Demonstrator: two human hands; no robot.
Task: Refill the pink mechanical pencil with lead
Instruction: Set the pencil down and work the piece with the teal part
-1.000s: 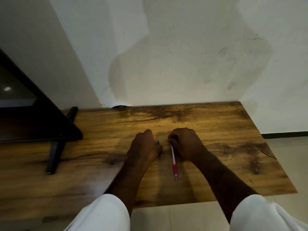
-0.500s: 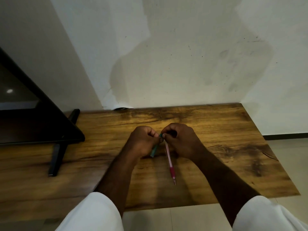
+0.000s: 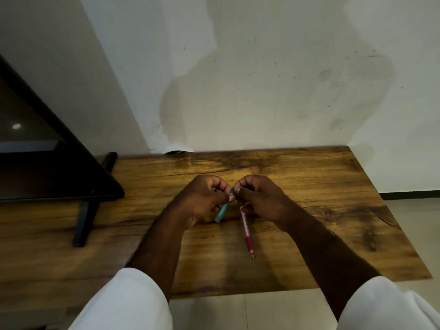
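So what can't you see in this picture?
All in the head view:
teal tube: top end covered by fingertips of the left hand and right hand.
pink pencil: far end inside the right hand.
lead: too thin to see.
black frame: cut off by the left edge.

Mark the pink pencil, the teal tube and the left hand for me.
pencil [image 3: 245,226]: head view, mid barrel above the dark grip.
tube [image 3: 221,211]: head view, lower end below the fingers.
left hand [image 3: 202,201]: head view, middle of its back.

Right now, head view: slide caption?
Left hand grips teal tube; right hand holds pink mechanical pencil, at wooden table.
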